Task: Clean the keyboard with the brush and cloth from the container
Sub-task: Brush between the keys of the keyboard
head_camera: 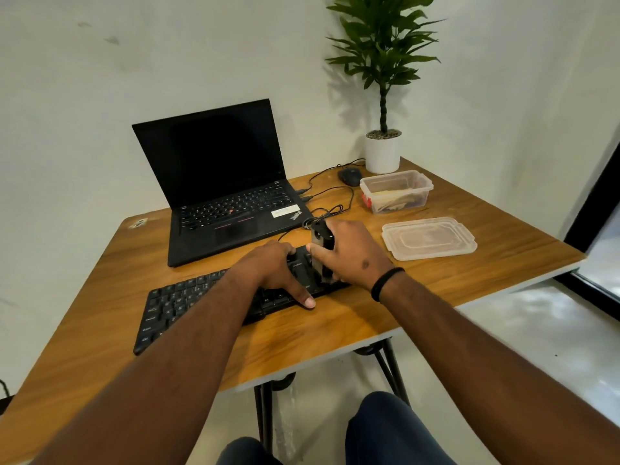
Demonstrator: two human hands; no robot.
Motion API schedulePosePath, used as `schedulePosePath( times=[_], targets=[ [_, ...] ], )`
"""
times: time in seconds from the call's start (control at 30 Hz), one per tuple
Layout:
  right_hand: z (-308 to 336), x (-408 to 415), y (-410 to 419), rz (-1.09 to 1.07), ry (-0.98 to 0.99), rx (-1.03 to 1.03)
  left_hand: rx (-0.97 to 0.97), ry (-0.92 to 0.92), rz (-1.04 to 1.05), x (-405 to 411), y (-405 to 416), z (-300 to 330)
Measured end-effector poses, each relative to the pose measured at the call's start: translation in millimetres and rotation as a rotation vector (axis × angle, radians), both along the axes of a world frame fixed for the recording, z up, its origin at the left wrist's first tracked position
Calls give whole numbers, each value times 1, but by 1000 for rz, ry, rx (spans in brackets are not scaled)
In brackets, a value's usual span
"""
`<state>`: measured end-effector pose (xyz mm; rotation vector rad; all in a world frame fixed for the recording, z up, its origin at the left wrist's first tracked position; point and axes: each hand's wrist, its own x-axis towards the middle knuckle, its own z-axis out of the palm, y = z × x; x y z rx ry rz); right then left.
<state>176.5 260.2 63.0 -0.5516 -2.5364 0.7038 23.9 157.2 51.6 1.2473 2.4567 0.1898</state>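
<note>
Two hands work: our left hand (273, 268) flat, steadying the keyboard (188, 305); our right hand (352, 255) grasps the brush (320, 241) (short, light strokes suit best).

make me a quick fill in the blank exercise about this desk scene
1. The right hand grips a ____ upright on the keyboard.
2. The left hand rests on the ____.
3. The lid lies on the table, so the container is ____.
4. The laptop screen is ____.

Answers: brush; keyboard; open; dark
</note>
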Motion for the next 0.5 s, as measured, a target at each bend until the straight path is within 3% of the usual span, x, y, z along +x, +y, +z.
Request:
schedulePosePath(
  times=[0.17, 0.3, 0.37, 0.5],
  targets=[
    [16, 12, 6, 179, -123, -275, -1, 9, -2, 1, -1, 0],
    [17, 18, 15, -164, 233, -121, -23, 10, -10, 1, 0, 1],
    [12, 21, 19, -264, 302, -113, -22, 23, -3, 2, 0, 2],
    [-7, 18, 3, -68, 196, -294, -28, 2, -7, 0, 1, 1]
  ],
)
